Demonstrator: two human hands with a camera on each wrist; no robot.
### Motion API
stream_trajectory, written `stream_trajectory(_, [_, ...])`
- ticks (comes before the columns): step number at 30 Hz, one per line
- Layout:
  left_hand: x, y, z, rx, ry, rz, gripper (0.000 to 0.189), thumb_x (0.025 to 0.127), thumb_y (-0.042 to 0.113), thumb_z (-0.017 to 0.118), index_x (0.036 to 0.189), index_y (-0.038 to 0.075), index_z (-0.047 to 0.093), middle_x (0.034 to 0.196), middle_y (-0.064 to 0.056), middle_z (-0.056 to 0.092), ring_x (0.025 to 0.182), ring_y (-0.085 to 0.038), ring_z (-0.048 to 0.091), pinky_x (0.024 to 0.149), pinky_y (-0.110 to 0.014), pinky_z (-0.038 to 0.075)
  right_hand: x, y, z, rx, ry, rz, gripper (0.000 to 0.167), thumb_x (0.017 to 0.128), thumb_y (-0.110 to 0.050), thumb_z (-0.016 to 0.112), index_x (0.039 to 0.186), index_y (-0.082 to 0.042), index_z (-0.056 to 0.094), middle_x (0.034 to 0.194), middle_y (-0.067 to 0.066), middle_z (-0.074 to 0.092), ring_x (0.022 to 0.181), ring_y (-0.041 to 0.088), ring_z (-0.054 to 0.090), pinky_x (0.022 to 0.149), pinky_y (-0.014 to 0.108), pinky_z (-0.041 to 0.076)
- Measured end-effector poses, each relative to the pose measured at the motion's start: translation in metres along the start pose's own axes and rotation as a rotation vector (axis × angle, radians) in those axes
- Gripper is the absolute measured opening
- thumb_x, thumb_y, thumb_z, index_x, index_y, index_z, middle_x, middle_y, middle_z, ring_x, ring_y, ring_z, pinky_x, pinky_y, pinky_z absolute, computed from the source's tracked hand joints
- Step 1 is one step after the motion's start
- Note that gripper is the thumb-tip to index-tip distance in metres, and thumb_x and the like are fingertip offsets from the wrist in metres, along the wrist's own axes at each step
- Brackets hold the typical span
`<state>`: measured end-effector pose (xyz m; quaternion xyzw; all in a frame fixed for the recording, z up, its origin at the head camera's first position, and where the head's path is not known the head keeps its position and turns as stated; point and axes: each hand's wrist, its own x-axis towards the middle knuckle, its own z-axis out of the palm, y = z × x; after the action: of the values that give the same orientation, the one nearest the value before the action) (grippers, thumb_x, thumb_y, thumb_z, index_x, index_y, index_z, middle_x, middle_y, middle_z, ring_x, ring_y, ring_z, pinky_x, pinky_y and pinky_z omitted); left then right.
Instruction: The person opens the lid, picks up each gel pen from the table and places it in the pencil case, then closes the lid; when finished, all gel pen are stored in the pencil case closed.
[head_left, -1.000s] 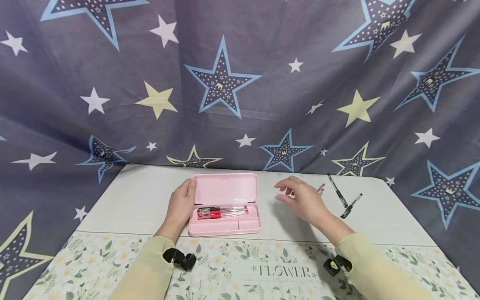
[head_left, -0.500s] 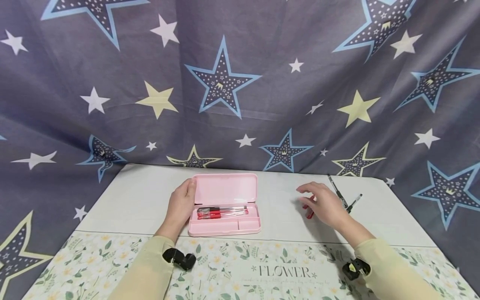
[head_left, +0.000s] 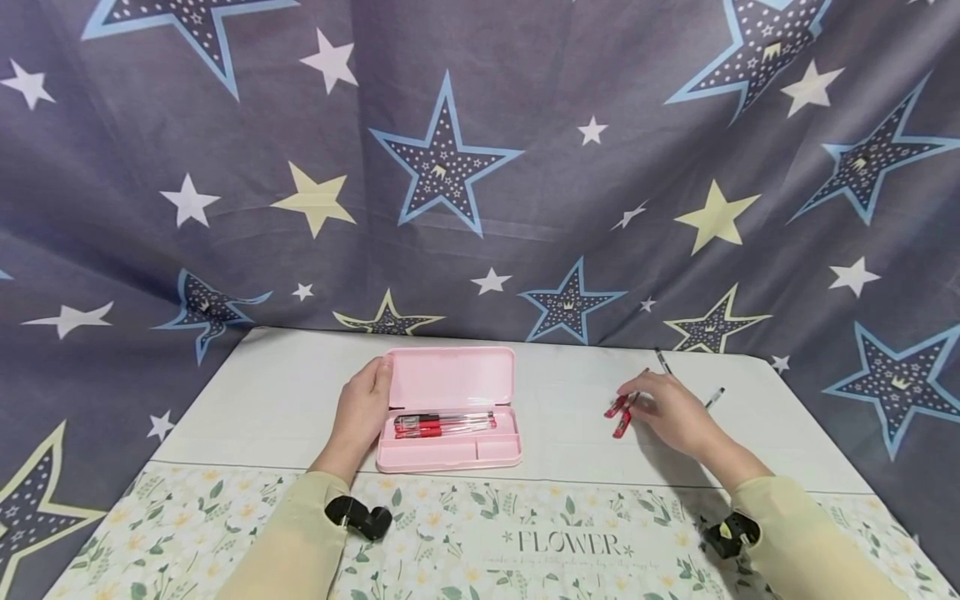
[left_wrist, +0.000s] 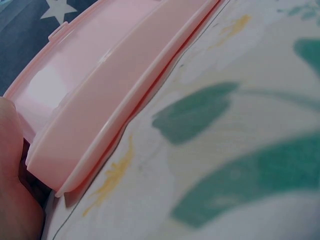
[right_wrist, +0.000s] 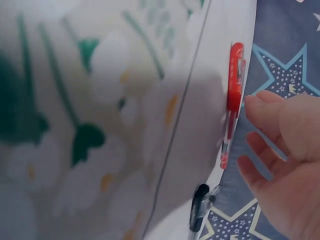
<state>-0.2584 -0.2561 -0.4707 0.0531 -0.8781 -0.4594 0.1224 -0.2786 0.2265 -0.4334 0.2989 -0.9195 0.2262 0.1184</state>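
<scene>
A pink pencil case [head_left: 452, 379] lies with its lid up, and my left hand [head_left: 362, 412] grips its left edge, thumb over the lid's side. Black and red gel pens [head_left: 442, 427] rest in the long compartment. In the left wrist view, the case's front wall [left_wrist: 117, 100] fills the upper left, with part of the hand beside it. My right hand [head_left: 673, 414] hovers at two red gel pens [head_left: 622, 425], fingers loosely bent and partly covering them. The right wrist view has a red pen [right_wrist: 235, 85] lying apart from the fingertips, with nothing held.
Two black pens, one ending at a tip [head_left: 663, 361] and one with a clear end [head_left: 716, 397], lie partly hidden behind the right hand. A flowered cloth [head_left: 420, 533] covers the table's near part. A starry curtain [head_left: 480, 250] hangs behind the table.
My right hand has moved right, away from the case, to the red pens, uncovering their red ends and hiding much of the black pens. The left hand and case have stayed put.
</scene>
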Motion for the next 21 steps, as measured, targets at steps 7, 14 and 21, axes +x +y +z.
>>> stream_trajectory(7, [0.000, 0.000, 0.000, 0.002, 0.004, 0.000, 0.063, 0.121, 0.053, 0.028, 0.141, 0.005, 0.065, 0.148, -0.022, 0.066, 0.147, -0.044, 0.055, 0.125, -0.059, 0.041, -0.005, 0.011, 0.003, -0.020, -0.012, 0.009, 0.028, 0.087, 0.007, 0.089, 0.110, -0.005, 0.081, 0.108, 0.010, 0.079, 0.105, 0.038, 0.073, 0.099, 0.063, 0.057])
stream_trajectory(14, [0.000, 0.000, 0.000, 0.002, -0.006, -0.005, 0.066, 0.120, 0.054, 0.027, 0.149, 0.006, 0.062, 0.154, -0.020, 0.063, 0.150, -0.042, 0.053, 0.128, -0.058, 0.039, -0.008, 0.016, 0.006, -0.010, -0.021, 0.037, 0.026, 0.089, 0.005, 0.089, 0.109, -0.009, 0.082, 0.111, 0.008, 0.078, 0.109, 0.039, 0.071, 0.101, 0.063, 0.055])
stream_trajectory(21, [0.000, 0.000, 0.001, 0.006, -0.005, -0.004, 0.067, 0.120, 0.055, 0.026, 0.150, 0.006, 0.062, 0.155, -0.019, 0.063, 0.150, -0.041, 0.052, 0.128, -0.057, 0.038, -0.009, 0.017, 0.007, -0.020, -0.038, 0.075, 0.021, 0.091, 0.001, 0.089, 0.105, -0.013, 0.082, 0.116, 0.009, 0.076, 0.118, 0.043, 0.066, 0.105, 0.066, 0.052])
